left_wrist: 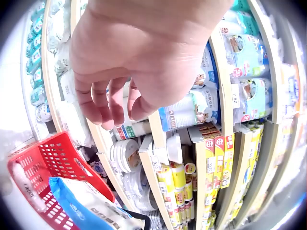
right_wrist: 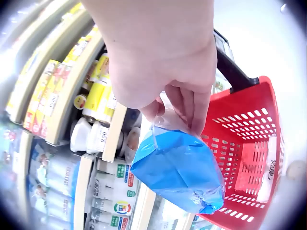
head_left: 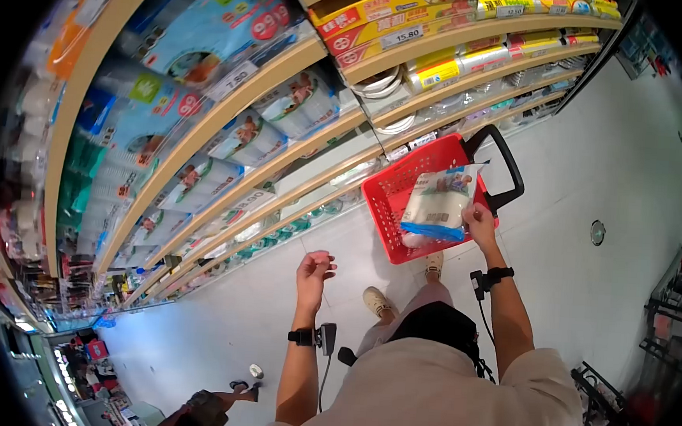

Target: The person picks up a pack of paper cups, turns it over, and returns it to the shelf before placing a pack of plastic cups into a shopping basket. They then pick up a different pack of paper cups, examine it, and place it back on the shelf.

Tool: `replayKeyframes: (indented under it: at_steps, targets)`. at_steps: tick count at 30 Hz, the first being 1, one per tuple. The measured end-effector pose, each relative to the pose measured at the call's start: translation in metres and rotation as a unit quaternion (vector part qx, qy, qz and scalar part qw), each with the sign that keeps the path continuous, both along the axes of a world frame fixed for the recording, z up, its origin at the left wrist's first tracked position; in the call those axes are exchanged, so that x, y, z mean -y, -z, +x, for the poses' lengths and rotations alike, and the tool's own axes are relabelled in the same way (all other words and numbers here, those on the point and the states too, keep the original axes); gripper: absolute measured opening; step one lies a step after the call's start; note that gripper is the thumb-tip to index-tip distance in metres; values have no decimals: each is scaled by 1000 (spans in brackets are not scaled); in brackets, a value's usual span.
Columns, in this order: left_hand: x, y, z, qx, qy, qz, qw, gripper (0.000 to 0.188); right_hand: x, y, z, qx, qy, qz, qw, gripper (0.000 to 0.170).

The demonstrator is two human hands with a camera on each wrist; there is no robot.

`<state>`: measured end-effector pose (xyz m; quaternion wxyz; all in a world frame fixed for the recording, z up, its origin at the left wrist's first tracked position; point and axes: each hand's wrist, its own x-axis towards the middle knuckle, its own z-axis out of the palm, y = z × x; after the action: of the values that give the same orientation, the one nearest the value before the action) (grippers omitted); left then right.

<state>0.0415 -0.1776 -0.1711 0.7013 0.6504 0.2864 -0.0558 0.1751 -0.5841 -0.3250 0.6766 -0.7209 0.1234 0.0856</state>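
My right hand (head_left: 481, 226) pinches one end of a white and blue plastic pack (head_left: 439, 197) over a red shopping basket (head_left: 378, 203). In the right wrist view the thumb and fingers grip the clear wrapping above the pack's blue end (right_wrist: 177, 165); its contents are hidden. A slim white wrapped item with dark lettering (right_wrist: 267, 172) lies inside the basket, along one wall. My left hand (head_left: 316, 270) hangs in the air left of the basket, fingers loosely curled and holding nothing. Seen from the left wrist, that hand (left_wrist: 139, 57) overlaps the shelves behind it.
Store shelves (head_left: 231, 89) with packaged cups, yellow and red boxes (head_left: 400, 17) and yellow rolls (head_left: 443, 71) run along the left and front. The basket's black handle (head_left: 512, 165) sticks out to the right. Pale floor tiles (head_left: 585, 173) lie on the right; another person (head_left: 208, 412) is at lower left.
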Motion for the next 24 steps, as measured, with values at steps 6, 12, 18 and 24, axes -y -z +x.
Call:
replayKeyframes:
  at_steps: [6,12,18,24]
  targets:
    - [-43,-7,-2,53,16,-53,997,21,-10,-111,-53,80,-13,19,997,21]
    - [-51,-1,-4,91,45,-90,991,36,-39,-185,-113,105,-5,103,989,14]
    - [-49,-31,-10,87,134,-288,944,51,-67,-203,-125,117,-46,255,959,8]
    - [-46,-51,-16,156,108,-255,948,53,-83,-231,-82,89,-193,284,935,24]
